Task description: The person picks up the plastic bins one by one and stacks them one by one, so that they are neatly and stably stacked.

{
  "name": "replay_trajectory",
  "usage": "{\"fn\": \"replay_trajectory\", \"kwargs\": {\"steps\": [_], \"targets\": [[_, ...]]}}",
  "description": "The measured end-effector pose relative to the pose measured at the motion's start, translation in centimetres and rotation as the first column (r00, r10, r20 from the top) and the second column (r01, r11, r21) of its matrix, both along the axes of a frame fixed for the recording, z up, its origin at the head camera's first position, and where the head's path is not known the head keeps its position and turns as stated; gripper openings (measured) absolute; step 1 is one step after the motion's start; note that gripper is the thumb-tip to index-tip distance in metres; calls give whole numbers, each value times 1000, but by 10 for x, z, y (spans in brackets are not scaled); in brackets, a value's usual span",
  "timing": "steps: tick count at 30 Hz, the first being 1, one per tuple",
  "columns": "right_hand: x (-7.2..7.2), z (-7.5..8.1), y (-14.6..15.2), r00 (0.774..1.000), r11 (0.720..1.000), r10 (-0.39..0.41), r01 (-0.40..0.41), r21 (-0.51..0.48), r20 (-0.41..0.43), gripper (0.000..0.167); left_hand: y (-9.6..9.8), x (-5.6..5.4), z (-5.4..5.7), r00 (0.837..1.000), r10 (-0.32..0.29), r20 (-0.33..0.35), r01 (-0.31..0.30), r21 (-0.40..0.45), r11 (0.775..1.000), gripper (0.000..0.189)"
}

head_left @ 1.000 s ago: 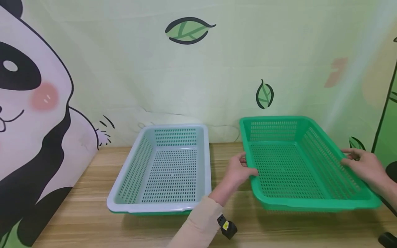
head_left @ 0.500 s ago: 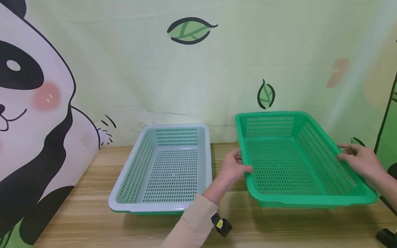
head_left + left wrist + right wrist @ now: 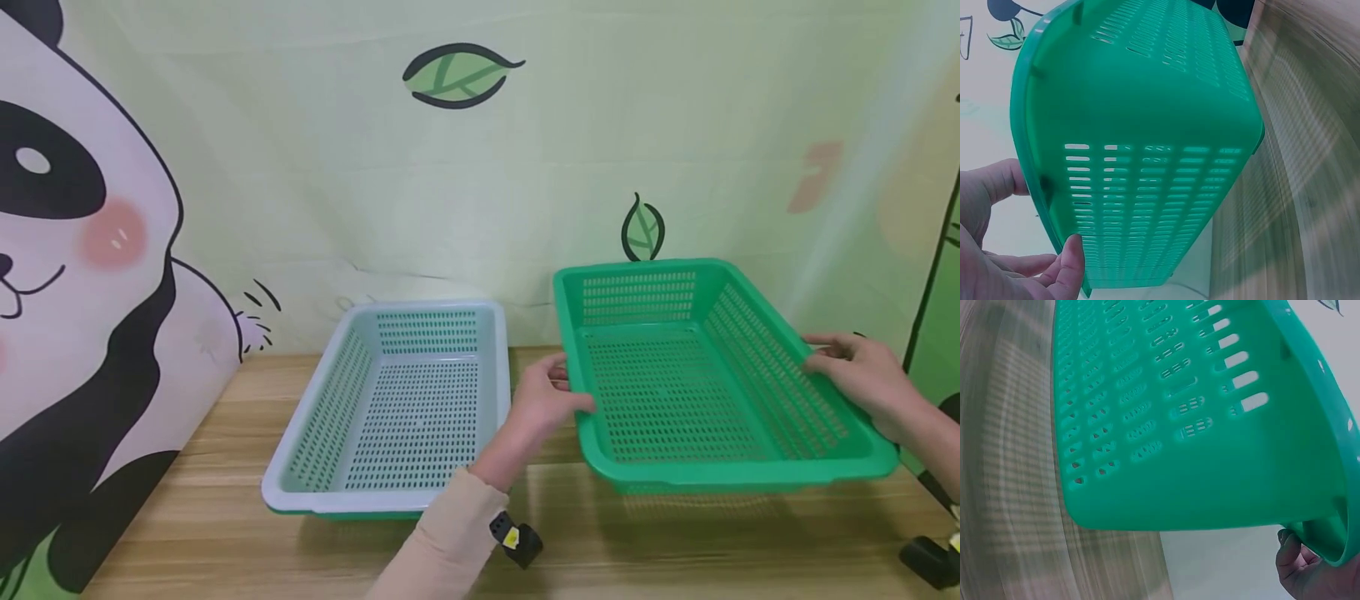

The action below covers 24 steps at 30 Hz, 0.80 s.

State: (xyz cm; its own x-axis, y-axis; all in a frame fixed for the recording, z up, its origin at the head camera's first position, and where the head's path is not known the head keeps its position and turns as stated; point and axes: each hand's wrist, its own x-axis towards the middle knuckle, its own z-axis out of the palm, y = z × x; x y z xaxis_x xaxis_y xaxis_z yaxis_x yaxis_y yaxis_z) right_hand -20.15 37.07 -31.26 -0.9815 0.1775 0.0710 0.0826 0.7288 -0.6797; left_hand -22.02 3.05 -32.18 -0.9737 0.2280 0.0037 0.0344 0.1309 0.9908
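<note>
A green plastic basket with slotted walls is held up over the table, nothing inside it. My left hand grips its left rim, thumb on top and fingers underneath. In the left wrist view those fingertips press the outer wall below the rim. On the opposite long side my right hand holds the right rim. Only a few fingers of that hand show past the basket's corner in the right wrist view. Both wrist views show a gap between the basket's bottom and the wooden tabletop.
A white basket with a green outer layer under its rim stands on the wooden table, left of my left forearm. Behind the table hangs a pale green cloth printed with a panda and leaves.
The green basket has risen and shifted left toward the white basket, both hands moving with it. The white basket stays where it was.
</note>
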Motion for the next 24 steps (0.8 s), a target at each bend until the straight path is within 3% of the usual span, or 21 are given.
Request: {"fn": "replay_trajectory", "kwargs": {"steps": [7,24], "targets": [[0,8,0,994,995,95,-93,-39,54,58,-9,0,5,1000,16,-10,-17,-16,1000,65],[-5,15,-18,989,982,133,-123,-141,68,61,-29,-1,19,999,33,1,-33,-27,999,65]]}}
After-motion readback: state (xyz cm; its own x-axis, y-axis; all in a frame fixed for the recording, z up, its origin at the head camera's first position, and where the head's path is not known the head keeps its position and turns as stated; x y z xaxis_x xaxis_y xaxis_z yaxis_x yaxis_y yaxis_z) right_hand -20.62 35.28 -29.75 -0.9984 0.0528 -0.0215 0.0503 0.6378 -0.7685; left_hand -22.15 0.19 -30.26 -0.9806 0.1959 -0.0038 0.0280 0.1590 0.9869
